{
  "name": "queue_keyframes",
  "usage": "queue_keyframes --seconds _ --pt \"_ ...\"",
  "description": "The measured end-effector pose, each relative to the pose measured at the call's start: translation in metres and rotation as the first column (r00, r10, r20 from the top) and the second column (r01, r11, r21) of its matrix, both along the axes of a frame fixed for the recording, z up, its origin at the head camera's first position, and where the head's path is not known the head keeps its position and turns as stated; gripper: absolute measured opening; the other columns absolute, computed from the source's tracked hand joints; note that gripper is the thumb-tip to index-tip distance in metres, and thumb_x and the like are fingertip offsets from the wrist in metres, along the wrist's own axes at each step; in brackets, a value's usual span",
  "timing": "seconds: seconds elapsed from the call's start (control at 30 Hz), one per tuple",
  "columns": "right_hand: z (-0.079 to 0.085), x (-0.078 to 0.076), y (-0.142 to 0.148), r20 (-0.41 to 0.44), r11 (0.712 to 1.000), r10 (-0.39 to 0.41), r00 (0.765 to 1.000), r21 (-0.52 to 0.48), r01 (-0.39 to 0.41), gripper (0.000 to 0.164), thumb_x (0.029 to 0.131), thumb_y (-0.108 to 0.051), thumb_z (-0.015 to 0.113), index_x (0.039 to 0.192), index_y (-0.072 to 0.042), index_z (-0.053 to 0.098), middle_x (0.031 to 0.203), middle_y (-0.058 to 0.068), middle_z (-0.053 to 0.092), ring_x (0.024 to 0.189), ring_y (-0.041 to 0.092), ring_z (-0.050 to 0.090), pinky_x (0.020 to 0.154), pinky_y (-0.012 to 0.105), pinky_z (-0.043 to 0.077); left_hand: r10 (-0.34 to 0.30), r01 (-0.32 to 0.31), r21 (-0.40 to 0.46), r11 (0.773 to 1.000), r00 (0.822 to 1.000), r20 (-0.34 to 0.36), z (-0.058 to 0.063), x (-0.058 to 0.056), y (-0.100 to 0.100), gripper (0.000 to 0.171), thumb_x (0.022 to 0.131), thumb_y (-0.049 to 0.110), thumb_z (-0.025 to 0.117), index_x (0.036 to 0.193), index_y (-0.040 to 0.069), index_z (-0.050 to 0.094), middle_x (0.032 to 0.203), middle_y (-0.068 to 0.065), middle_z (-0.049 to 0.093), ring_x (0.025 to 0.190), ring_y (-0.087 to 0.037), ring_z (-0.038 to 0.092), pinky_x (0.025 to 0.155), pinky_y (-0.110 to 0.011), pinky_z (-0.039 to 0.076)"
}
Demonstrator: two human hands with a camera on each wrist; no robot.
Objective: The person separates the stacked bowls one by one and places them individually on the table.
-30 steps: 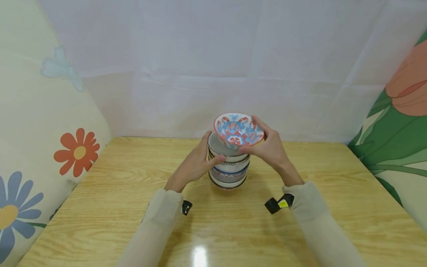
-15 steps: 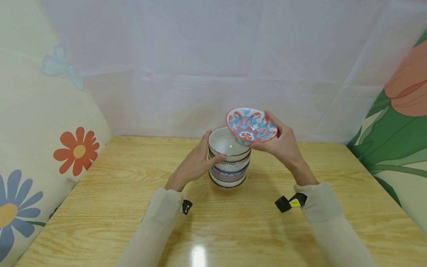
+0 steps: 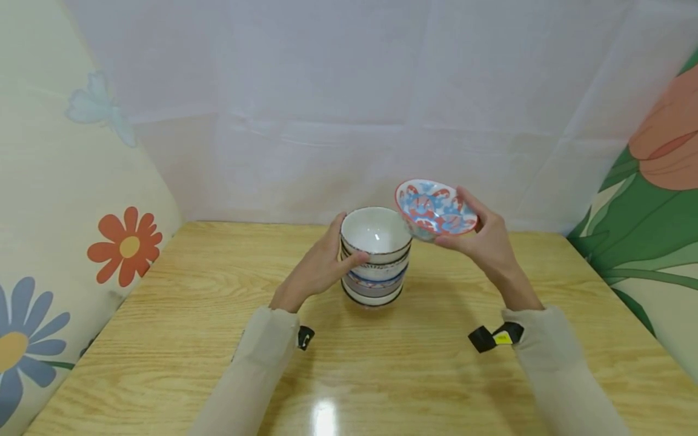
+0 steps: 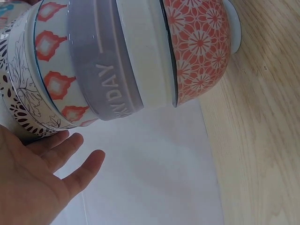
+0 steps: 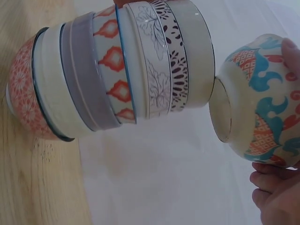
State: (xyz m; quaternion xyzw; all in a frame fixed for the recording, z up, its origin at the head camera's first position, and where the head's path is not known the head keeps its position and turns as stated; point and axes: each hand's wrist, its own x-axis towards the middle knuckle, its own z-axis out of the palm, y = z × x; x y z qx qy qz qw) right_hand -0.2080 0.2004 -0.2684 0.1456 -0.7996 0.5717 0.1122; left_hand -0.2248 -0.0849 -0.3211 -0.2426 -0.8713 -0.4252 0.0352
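My right hand (image 3: 486, 245) pinches a bowl (image 3: 436, 209) by its right side, thumb in front and fingers behind. This bowl has a red rim and a red, blue and white pattern; it tilts in the air just right of the stack's top. In the right wrist view its foot (image 5: 220, 110) is right at the top bowl's rim. A tall stack of bowls (image 3: 376, 275) stands upright on the table, a white-lined bowl uppermost. My left hand (image 3: 319, 263) grips the stack near its top, thumb on the near side. The lowest bowl (image 4: 201, 47) is red with white flowers.
The wooden table (image 3: 191, 339) reaches back to a white cloth backdrop (image 3: 316, 109). Flower-printed panels (image 3: 131, 181) flank the table on both sides. A black strap device (image 3: 496, 337) sits at the right wrist.
My right hand has carried the patterned bowl rightward from over the stack to beside its top, baring the white inside of the top bowl. My left hand has stayed on the stack.
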Motion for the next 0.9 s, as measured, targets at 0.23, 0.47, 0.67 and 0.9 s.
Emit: queue_keyframes --seconds 0.23,0.47,0.67,0.9 --pt "-0.011 0.003 0.017 -0.006 0.999 -0.028 1.000 0.025 0.028 0.091 0.075 0.005 0.075 0.150 -0.004 0.025 0.142 0.026 0.041 0.097 0.000 0.054 0.075 0.007 0.049 0.002 -0.002 -0.010 1.000 1.000 0.017 0.000 0.000 -0.001 0.121 0.064 0.089 0.037 0.154 0.013 0.006 0.150 -0.018 0.034 0.137 -0.032 0.037 0.109 -0.053 0.034" --pt "-0.026 0.007 0.028 0.042 1.000 -0.027 0.999 -0.004 0.028 0.091 0.076 0.007 0.073 0.151 -0.004 0.022 0.142 0.027 0.038 0.098 -0.001 0.052 0.075 0.007 0.048 0.009 -0.008 -0.016 1.000 1.000 0.025 0.001 0.000 -0.001 0.123 0.064 0.090 0.036 0.154 0.013 0.004 0.152 -0.020 0.031 0.137 -0.034 0.036 0.109 -0.054 0.033" --pt "-0.043 0.009 0.035 0.073 0.998 -0.054 0.996 0.037 0.051 0.092 0.078 0.003 0.074 0.152 -0.007 0.021 0.140 0.025 0.040 0.098 -0.001 0.050 0.075 0.006 0.048 0.014 -0.013 -0.019 1.000 0.999 0.033 0.000 0.001 -0.001 0.125 0.063 0.090 0.035 0.154 0.012 0.003 0.153 -0.020 0.027 0.138 -0.035 0.034 0.110 -0.054 0.032" --pt "-0.064 0.011 0.041 0.085 0.995 -0.074 0.994 0.068 0.069 0.094 0.077 0.001 0.076 0.152 -0.005 0.020 0.145 0.026 0.037 0.101 -0.001 0.048 0.076 0.005 0.046 0.009 -0.008 -0.012 1.000 0.999 0.040 0.000 0.001 -0.001 0.122 0.064 0.089 0.037 0.154 0.014 0.004 0.154 -0.018 0.028 0.139 -0.033 0.033 0.110 -0.054 0.031"
